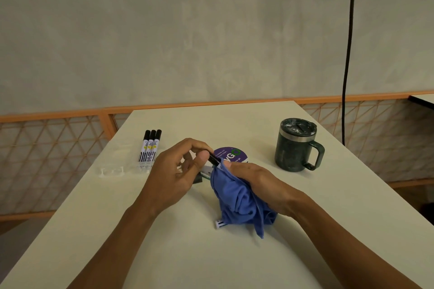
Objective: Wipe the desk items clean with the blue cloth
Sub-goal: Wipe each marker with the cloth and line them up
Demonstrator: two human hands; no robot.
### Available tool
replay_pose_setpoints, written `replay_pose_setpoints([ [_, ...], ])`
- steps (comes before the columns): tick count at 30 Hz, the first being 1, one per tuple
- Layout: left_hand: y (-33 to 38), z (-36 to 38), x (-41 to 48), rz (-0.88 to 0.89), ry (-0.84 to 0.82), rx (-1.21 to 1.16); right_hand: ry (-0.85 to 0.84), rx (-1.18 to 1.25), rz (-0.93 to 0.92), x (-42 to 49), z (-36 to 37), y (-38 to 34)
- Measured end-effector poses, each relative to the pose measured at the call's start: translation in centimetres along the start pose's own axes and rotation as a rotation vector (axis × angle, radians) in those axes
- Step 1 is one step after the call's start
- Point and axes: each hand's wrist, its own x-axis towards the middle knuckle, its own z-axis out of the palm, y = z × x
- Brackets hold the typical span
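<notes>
Two hands meet over our desk (pixel 164 253). Our left hand (pixel 176 171) pinches the black cap of a marker (pixel 214 159); our right hand (pixel 256 185) grips the blue cloth (pixel 237 202) bunched round its barrel, hiding all but a white tail. At ten o'clock lie three markers (pixel 150 145), at two a mug (pixel 297 145).

Single view: head-worn wide-angle cam, facing fwd and down across a white desk (pixel 164 253) from its near edge. Both forearms enter at the bottom; left hand (pixel 173 171) and right hand (pixel 256 183) sit close, mid-frame. Further back, an orange mesh railing (pixel 58 148) and grey wall (pixel 187 30) fill the upper half.
</notes>
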Motion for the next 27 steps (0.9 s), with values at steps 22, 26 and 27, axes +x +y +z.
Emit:
replay_pose_setpoints([
  [22, -1.8, -1.6, 0.5, -0.064, 0.116, 0.003, -0.086, 0.011, 0.006, -0.3, -1.4, 0.6],
  [26, -1.8, -1.8, 0.5, -0.058, 0.141, 0.006, -0.126, -0.094, 0.019, -0.6, -2.0, 0.5],
  [27, -1.8, -1.8, 0.5, -0.059, 0.146, 0.006, -0.133, -0.115, 0.022, -0.6, -2.1, 0.4],
])
